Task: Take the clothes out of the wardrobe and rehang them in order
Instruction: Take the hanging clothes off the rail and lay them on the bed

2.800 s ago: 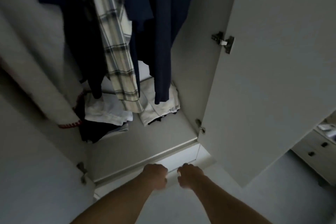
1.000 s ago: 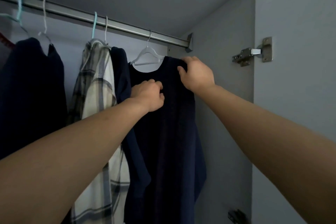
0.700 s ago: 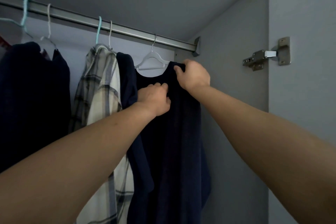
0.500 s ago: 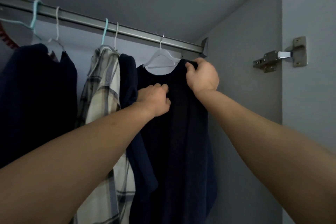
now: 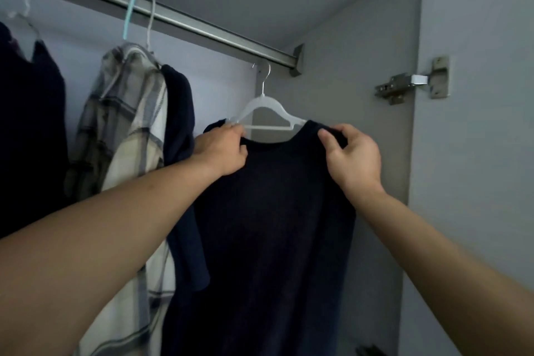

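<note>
A dark navy top (image 5: 274, 225) hangs on a white hanger (image 5: 267, 108) whose metal hook is below the wardrobe rail (image 5: 179, 23), off it. My left hand (image 5: 224, 150) grips the top's left shoulder and the hanger's left end. My right hand (image 5: 351, 156) pinches the right shoulder of the top. The garment faces me and hangs straight down between my arms.
To the left on the rail hang a plaid shirt (image 5: 127, 130), a navy garment (image 5: 180, 113) beside it and a dark garment (image 5: 29, 130) at the far left. The wardrobe side wall (image 5: 346, 95) and the open door with its hinge (image 5: 410, 84) stand close on the right.
The hanger with the navy top has come off the rail and dropped lower, toward me. My left hand moved from the chest of the top up to its left shoulder.
</note>
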